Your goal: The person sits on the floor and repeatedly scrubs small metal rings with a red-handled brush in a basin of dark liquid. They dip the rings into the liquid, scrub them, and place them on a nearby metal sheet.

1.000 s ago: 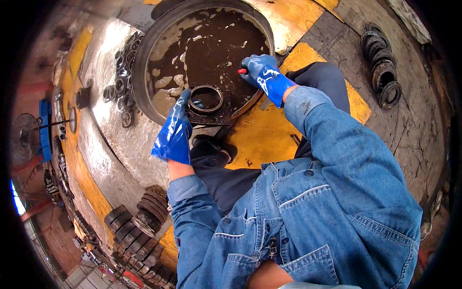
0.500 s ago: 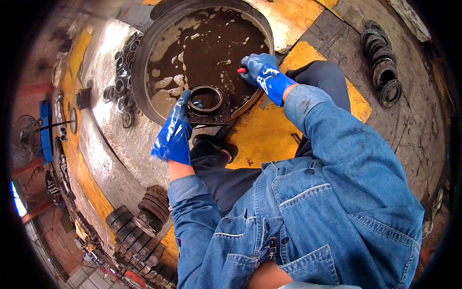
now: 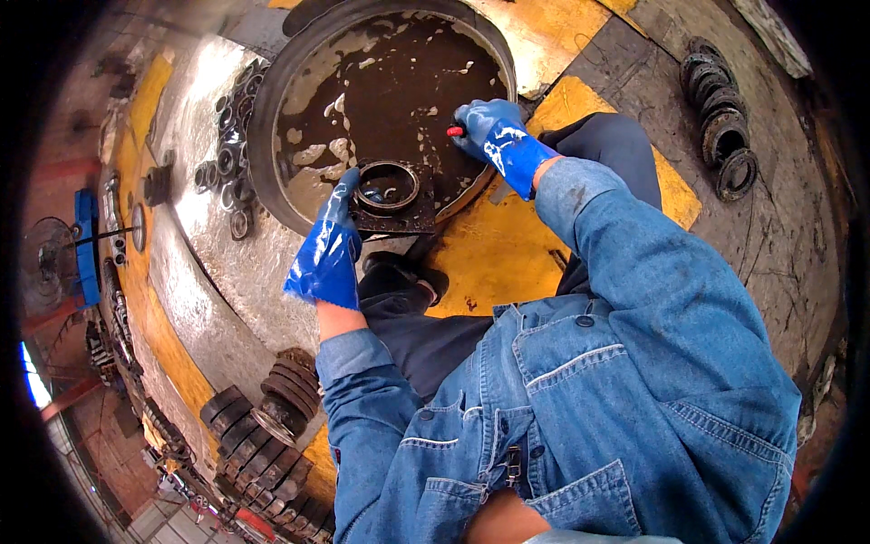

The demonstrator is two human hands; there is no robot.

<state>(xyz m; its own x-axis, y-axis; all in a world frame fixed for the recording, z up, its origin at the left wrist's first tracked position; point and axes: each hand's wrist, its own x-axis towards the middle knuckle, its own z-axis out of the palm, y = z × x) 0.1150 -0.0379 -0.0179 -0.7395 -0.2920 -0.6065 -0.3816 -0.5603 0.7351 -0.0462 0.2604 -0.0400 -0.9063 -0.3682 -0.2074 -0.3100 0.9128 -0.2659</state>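
Both of my hands wear wet blue rubber gloves. A dark metal ring (image 3: 416, 188) lies at the near rim of a round basin (image 3: 263, 168), over a black flat plate (image 3: 419, 218). My left hand (image 3: 332, 243) is closed on the ring's left side, its fingers partly hidden behind it; bits of blue show through the opening. To the right, above the liquid, my right hand (image 3: 497, 140) is wrapped round a tool with a red handle end (image 3: 455, 131). The rest of that tool is hidden in the glove. Brown liquid (image 3: 408, 82) with patches of foam fills the basin.
Several small rings (image 3: 227, 159) lie left of the basin. A row of larger dark rings (image 3: 721, 118) sits at the far right. Heavy stacked metal parts (image 3: 249, 440) stand at lower left. Yellow boards (image 3: 494, 263) cover the floor beneath my legs.
The ring has tilted slightly, and more blue shows through its opening. Foam on the liquid has drifted a little. My right hand is almost unmoved.
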